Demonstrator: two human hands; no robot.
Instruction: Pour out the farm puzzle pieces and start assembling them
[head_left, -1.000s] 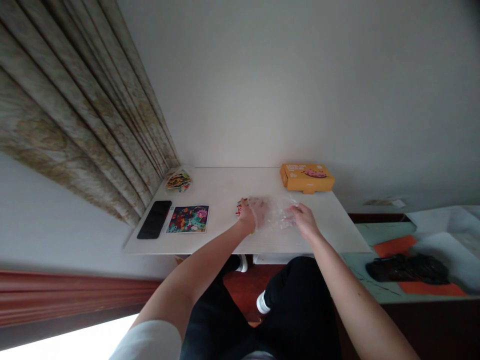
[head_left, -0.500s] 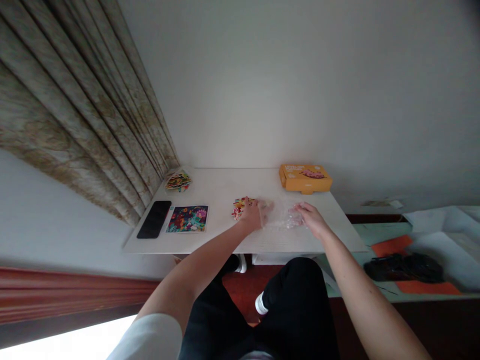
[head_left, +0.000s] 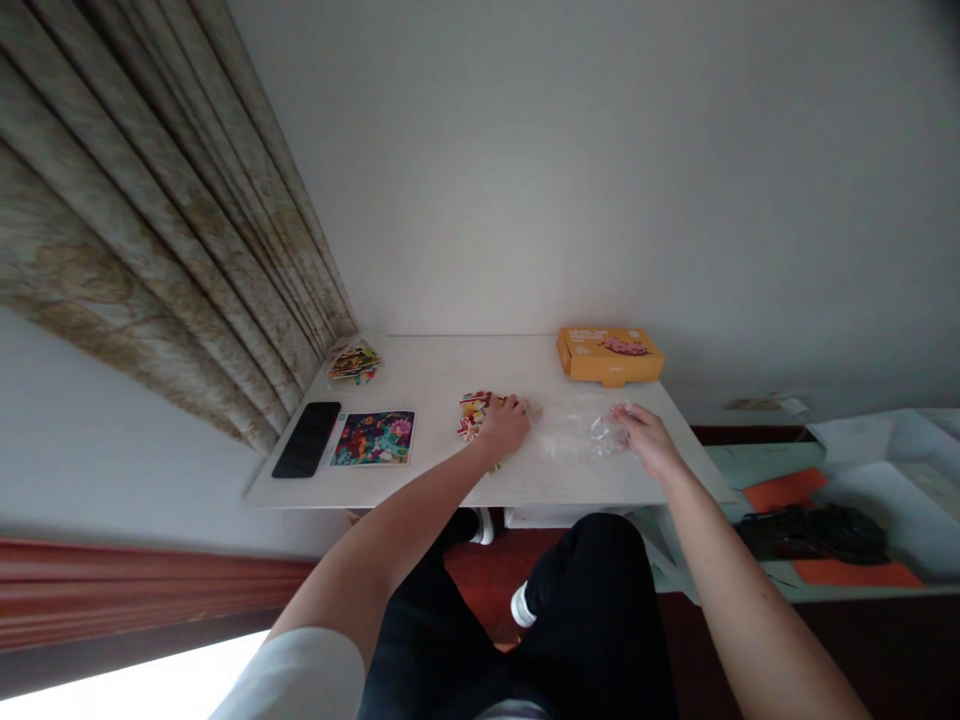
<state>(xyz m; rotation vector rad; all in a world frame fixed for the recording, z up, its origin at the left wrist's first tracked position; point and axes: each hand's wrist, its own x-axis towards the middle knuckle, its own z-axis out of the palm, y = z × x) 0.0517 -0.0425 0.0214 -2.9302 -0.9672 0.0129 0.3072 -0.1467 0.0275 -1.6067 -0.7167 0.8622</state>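
Observation:
My left hand (head_left: pixel 504 425) lies on the white table (head_left: pixel 420 385), its fingers at the edge of a small pile of colourful puzzle pieces (head_left: pixel 472 415). It holds nothing that I can see. A single piece (head_left: pixel 534 407) sits just past its fingertips. To the right, a crumpled clear plastic bag (head_left: pixel 581 430) lies flat on the tabletop. My right hand (head_left: pixel 645 440) pinches the bag's right end.
An orange box (head_left: pixel 610 356) stands at the table's back edge. At left lie a black phone (head_left: pixel 306 440), a floral picture card (head_left: pixel 373 438) and a stack of cards (head_left: pixel 354 362). A curtain (head_left: pixel 150 230) hangs left; a black bag (head_left: pixel 814 535) lies lower right.
The left hand has come off the bag and lies by the pieces, which now show more fully. The right hand has drawn the bag rightward, and the bag lies flatter.

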